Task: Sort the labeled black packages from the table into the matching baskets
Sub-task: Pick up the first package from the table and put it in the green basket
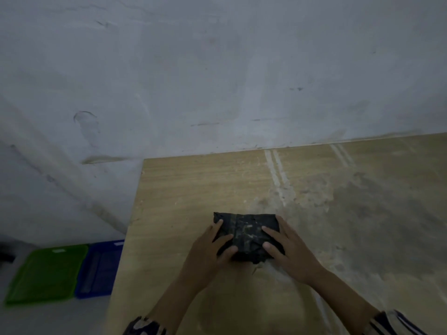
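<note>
A crumpled black package (245, 232) lies on the wooden table (338, 189), near its left side. My left hand (208, 252) grips the package's left edge, fingers spread over its top. At the package's right edge, my right hand (290, 250) holds it with thumb and fingers on its top. No label can be read on the package. Down on the floor to the left of the table stand a green basket (46, 274) and a blue basket (101, 269), side by side and blurred.
A grey-white wall (217, 68) rises directly behind the table. The table's left edge runs diagonally beside the blue basket. Worn, pale scuffed patches mark the tabletop to the right. A dark object (6, 257) sits at the far left on the floor.
</note>
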`<control>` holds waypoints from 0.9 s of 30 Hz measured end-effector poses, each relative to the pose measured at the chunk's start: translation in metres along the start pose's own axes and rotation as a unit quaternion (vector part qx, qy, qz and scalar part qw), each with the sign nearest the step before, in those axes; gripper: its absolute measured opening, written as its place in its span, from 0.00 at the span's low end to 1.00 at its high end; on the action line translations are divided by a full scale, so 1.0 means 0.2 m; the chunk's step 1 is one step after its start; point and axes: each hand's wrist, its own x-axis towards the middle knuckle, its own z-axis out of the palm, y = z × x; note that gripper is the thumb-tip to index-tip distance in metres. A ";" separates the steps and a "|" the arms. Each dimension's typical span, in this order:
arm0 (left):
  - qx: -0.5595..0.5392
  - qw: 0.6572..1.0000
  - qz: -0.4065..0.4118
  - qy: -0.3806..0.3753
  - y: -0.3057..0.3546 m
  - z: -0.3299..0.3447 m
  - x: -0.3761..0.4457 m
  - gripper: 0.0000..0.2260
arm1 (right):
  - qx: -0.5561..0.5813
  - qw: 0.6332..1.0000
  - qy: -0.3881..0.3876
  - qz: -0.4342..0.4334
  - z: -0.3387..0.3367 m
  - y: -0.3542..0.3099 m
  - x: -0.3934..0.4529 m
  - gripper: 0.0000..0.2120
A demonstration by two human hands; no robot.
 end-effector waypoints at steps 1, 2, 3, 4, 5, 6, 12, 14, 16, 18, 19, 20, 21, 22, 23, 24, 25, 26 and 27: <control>-0.029 0.999 -0.003 0.029 0.03 0.00 0.00 0.20 | 0.018 1.000 0.001 0.002 -0.01 -0.01 0.00 0.48; -0.036 0.998 0.000 0.057 0.05 0.01 0.01 0.17 | 0.027 1.000 -0.002 0.000 -0.02 -0.01 0.01 0.46; -0.039 0.996 0.003 0.078 0.06 0.02 0.02 0.16 | 0.032 0.999 -0.011 -0.002 -0.03 -0.01 0.01 0.48; -0.050 0.994 -0.002 0.093 0.07 0.02 0.02 0.16 | 0.039 0.999 -0.025 -0.001 -0.03 -0.01 0.02 0.49; -0.067 0.992 -0.013 0.105 0.08 0.02 0.03 0.19 | 0.045 0.998 -0.039 0.004 -0.04 -0.01 0.02 0.48; -0.086 0.989 -0.031 0.112 0.09 0.02 0.04 0.22 | 0.050 0.998 -0.049 0.007 -0.04 -0.01 0.04 0.43; -0.126 0.984 -0.085 0.097 0.14 0.00 0.06 0.33 | 0.066 0.997 -0.046 0.010 -0.07 -0.03 0.06 0.34; -0.131 0.982 -0.087 0.101 0.16 -0.01 0.06 0.33 | 0.083 0.996 -0.020 0.014 -0.08 -0.04 0.07 0.34; -0.138 0.979 -0.084 0.121 0.18 -0.03 0.06 0.33 | 0.117 0.993 0.020 0.017 -0.10 -0.05 0.07 0.35; -0.150 0.974 -0.071 0.153 0.20 -0.06 0.05 0.32 | 0.151 0.987 0.062 0.015 -0.13 -0.08 0.07 0.35; -0.154 0.972 -0.063 0.168 0.21 -0.08 0.05 0.31 | 0.160 0.984 0.076 0.014 -0.15 -0.10 0.07 0.35; -0.158 0.969 -0.055 0.181 0.22 -0.10 0.05 0.31 | 0.163 0.983 0.087 0.010 -0.17 -0.11 0.07 0.34; -0.162 0.967 -0.049 0.190 0.23 -0.11 0.05 0.32 | 0.162 0.982 0.095 0.005 -0.18 -0.13 0.07 0.33; -0.167 0.965 -0.043 0.199 0.23 -0.13 0.04 0.32 | 0.156 0.982 0.103 -0.002 -0.20 -0.15 0.08 0.32; -0.171 0.963 -0.038 0.205 0.24 -0.15 0.04 0.32 | 0.148 0.983 0.110 -0.009 -0.22 -0.16 0.08 0.31; -0.174 0.961 -0.032 0.212 0.25 -0.17 0.03 0.32 | 0.141 0.983 0.117 -0.016 -0.24 -0.17 0.09 0.31; -0.178 0.959 -0.027 0.218 0.26 -0.18 0.03 0.32 | 0.138 0.983 0.122 -0.024 -0.25 -0.18 0.09 0.31; -0.181 0.957 -0.020 0.224 0.27 -0.20 0.02 0.32 | 0.136 0.982 0.124 -0.030 -0.26 -0.20 0.09 0.30; -0.187 0.956 -0.015 0.225 0.28 -0.21 0.01 0.32 | 0.133 0.982 0.125 -0.035 -0.28 -0.21 0.08 0.30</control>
